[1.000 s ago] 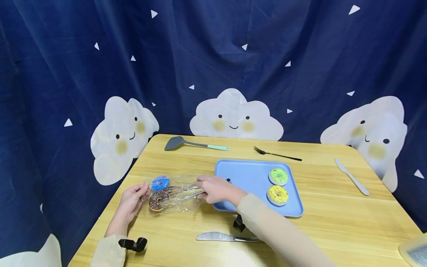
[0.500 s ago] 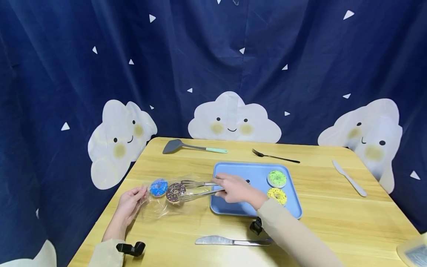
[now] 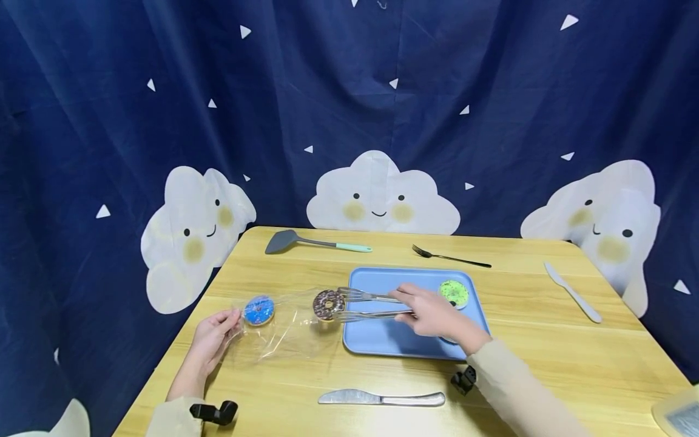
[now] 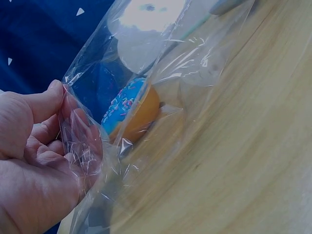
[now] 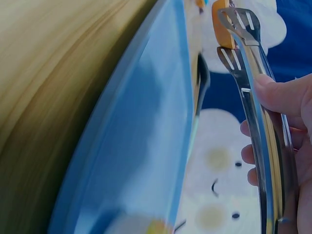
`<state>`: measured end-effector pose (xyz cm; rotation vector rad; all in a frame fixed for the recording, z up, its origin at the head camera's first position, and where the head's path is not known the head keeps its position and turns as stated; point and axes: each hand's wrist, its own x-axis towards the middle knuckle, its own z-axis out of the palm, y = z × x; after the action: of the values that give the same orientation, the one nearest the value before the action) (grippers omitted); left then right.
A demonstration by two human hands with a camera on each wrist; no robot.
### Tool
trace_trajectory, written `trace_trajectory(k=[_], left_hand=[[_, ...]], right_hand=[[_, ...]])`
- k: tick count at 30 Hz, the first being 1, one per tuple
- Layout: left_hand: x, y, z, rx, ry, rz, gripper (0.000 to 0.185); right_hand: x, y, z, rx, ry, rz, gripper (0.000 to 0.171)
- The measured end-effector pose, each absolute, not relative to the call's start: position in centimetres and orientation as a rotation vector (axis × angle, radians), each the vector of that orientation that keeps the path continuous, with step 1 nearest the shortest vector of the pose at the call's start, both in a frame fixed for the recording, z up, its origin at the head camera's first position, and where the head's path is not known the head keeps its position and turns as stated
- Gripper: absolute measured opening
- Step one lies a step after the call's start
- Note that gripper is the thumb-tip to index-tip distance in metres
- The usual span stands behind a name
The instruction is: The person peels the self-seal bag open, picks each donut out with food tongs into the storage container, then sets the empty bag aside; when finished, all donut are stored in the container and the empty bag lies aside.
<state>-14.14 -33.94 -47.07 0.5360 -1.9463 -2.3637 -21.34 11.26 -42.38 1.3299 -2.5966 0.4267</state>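
Observation:
My left hand (image 3: 215,340) pinches the edge of a clear plastic bag (image 3: 289,343) on the left of the table. Inside the bag lies a blue-frosted donut with sprinkles (image 3: 259,310), close to those fingers. In my right hand (image 3: 434,311) are metal tongs (image 5: 265,131), held above the blue tray. Their tips grip a chocolate-frosted donut (image 3: 327,304) near the tray's left edge. Whether that donut is wholly outside the bag's mouth I cannot tell. On the blue tray (image 3: 377,349) sits a green donut (image 3: 453,292); a yellow donut (image 5: 158,227) there is mostly hidden by my right hand.
A spatula (image 3: 317,243) and a black fork (image 3: 450,257) lie at the back. To the right is a white knife (image 3: 572,292). A metal table knife (image 3: 382,398) lies in front of the tray. Part of a pale container (image 3: 677,409) shows at the lower right.
My right hand has moved right with the tongs, drawing the chocolate donut away from the blue one toward the tray. My left hand has stayed nearly still on the bag.

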Motion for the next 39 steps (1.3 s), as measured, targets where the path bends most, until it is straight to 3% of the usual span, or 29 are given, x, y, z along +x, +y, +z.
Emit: trace_trajectory(k=[15, 39], left_hand=[[-14.1, -34.1, -47.3, 0.522, -1.943, -2.365, 0.008], [-14.1, -34.1, -47.4, 0.515, -1.981, -2.336, 0.014]], right_hand=[[-21.6, 19.5, -43.2, 1.039, -2.693, 0.419, 0.044], [-22.3, 19.7, -43.6, 0.928, -2.868, 0.288, 0.045]])
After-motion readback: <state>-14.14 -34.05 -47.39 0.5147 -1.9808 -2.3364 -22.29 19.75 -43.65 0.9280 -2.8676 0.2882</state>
